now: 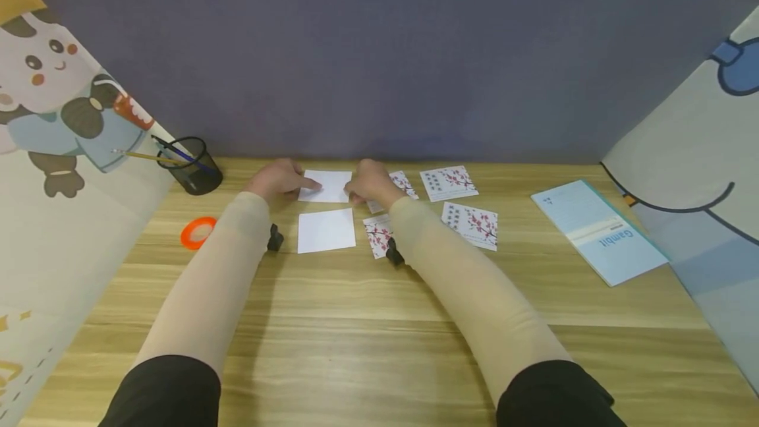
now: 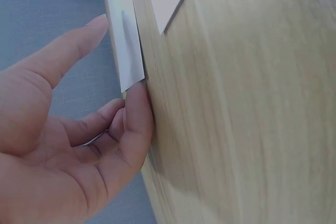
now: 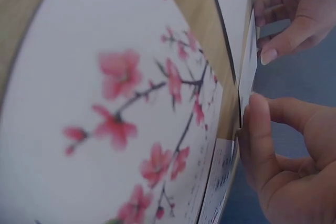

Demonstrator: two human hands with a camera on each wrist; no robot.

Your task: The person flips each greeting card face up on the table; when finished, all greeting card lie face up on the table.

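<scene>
Head view shows the left hand (image 1: 279,180) and right hand (image 1: 370,184) each pinching an edge of the far white card (image 1: 327,186) on the table (image 1: 356,321); uneven pulling could crease it.

Beige sleeves, black upper sleeves

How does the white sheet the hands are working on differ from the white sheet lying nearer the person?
The far white sheet is held at both ends, by the left hand and the right hand; the near white sheet lies untouched. The far one looks shorter front to back, the near one squarer. The wrist views show the far sheet's edge lifted. Both are plain white, on the wooden table.
</scene>
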